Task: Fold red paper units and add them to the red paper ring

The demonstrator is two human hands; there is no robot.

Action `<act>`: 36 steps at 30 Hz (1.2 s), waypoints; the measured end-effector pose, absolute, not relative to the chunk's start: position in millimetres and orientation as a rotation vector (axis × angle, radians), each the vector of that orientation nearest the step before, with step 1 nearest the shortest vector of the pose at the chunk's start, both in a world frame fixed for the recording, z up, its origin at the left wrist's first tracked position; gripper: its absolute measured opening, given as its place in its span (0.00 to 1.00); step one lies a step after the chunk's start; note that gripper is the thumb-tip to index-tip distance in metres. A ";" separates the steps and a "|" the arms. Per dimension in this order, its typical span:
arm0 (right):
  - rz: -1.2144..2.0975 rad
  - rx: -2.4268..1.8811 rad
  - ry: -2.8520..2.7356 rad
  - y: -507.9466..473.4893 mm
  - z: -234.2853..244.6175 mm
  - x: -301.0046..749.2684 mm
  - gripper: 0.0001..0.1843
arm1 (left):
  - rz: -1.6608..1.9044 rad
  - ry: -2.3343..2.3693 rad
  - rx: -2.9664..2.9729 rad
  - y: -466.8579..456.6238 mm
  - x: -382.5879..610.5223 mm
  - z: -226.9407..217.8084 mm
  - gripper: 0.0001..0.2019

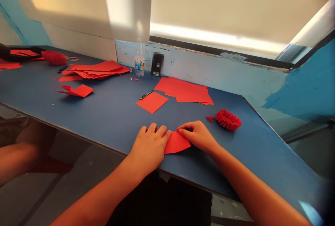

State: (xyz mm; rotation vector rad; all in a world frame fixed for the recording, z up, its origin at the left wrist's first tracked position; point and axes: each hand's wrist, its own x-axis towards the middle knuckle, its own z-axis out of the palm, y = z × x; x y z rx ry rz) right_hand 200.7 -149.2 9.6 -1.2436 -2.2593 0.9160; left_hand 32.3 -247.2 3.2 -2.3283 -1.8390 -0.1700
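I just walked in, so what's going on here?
A person's left hand rests on the left side of a red paper piece near the front of the blue table; the right hand touches the paper's far edge. Beyond lie a red square and red sheets; a ruffled red bundle sits to the right.

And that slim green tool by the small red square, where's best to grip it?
Pinching the slim green tool across its middle, from above, looks best: its long, narrow body lies flat along the small red square's upper-left edge.
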 end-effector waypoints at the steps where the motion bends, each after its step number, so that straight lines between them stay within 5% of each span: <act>1: 0.973 -1.261 -2.238 -147.3 9.4 201.5 0.12 | -0.165 -1.839 -2.332 -247.0 32.3 3.7 0.21; 36: 0.780 -1.238 -2.305 -155.9 9.4 203.3 0.13 | -0.154 -1.832 -2.332 -247.0 31.9 5.9 0.20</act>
